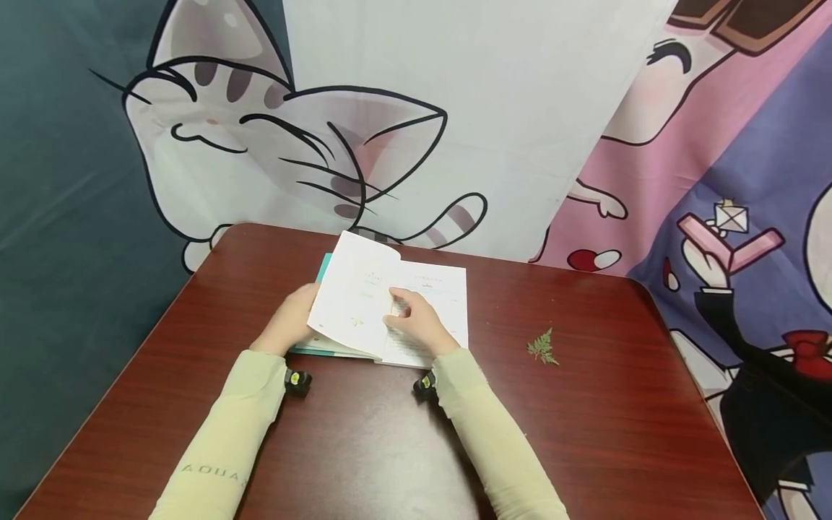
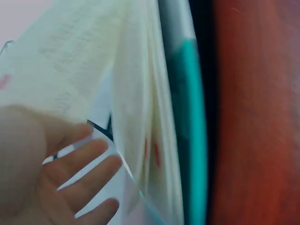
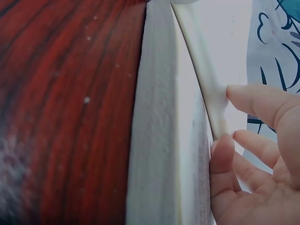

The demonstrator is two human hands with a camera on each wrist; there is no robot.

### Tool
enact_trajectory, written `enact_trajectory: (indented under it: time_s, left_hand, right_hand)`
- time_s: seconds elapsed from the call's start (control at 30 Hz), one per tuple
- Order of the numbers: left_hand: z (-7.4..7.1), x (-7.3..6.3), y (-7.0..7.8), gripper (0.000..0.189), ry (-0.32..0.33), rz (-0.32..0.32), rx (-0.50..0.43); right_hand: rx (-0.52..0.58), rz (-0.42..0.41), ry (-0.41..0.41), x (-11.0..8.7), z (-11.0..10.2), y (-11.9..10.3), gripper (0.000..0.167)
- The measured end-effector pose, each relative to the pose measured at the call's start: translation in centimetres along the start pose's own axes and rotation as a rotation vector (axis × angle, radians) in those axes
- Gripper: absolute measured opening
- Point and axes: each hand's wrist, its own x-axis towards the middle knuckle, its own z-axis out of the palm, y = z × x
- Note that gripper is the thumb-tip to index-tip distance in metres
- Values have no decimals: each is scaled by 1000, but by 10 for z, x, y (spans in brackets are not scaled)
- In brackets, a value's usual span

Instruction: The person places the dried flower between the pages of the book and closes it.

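A book (image 1: 425, 310) with a teal cover lies open on the table, its left-hand page (image 1: 354, 289) lifted at a tilt. My left hand (image 1: 292, 318) is at the book's left side, its fingertips hidden behind that page in the head view. In the left wrist view the left hand's fingers (image 2: 89, 180) are spread beside the loose page edges. Over the right-hand page, my right hand (image 1: 422, 321) touches the inner fold with thumb and index fingertips, a gap between them. The right wrist view shows its fingertips (image 3: 222, 147) against the curved paper near the fold.
A small green fern-like leaf (image 1: 543, 347) lies on the reddish-brown table (image 1: 604, 404), to the right of the book. Behind the table hangs a cloth (image 1: 507, 130) printed with a cartoon cat and other figures. Each wrist wears a small black camera (image 1: 298, 383).
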Motion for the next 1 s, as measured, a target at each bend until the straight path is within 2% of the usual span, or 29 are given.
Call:
enact_trajectory:
  time_s: [0.1,0.17,0.27,0.33,0.4,0.53,0.73,1.0]
  left_hand:
    - [-7,2,10,38,101,-59,-31]
    - [-11,3,18,40,165,-70,-48]
    - [-13,5,29,40,227,-49,-45]
    - [-14,6,36,40,235,-22,-17]
    - [-14,6,43,40,214,-1,21]
    - [-10,9,52,43,127,64,91]
    - [10,13,53,50,-18,158,130]
    - [30,14,44,59,-157,139,155]
  right_hand:
    - [-13,-18,9,0,1,0,61]
    - [-17,-12,8,0,2,0,61]
    - [-17,9,7,1,2,-1,62]
    - [-16,18,4,1,2,-3,63]
    - [-15,20,6,0,1,-4,63]
    - [-11,31,6,-1,0,-5,62]
    - [-12,41,10,-1,0,-6,62]
    - [-23,45,15,-2,2,-4,62]
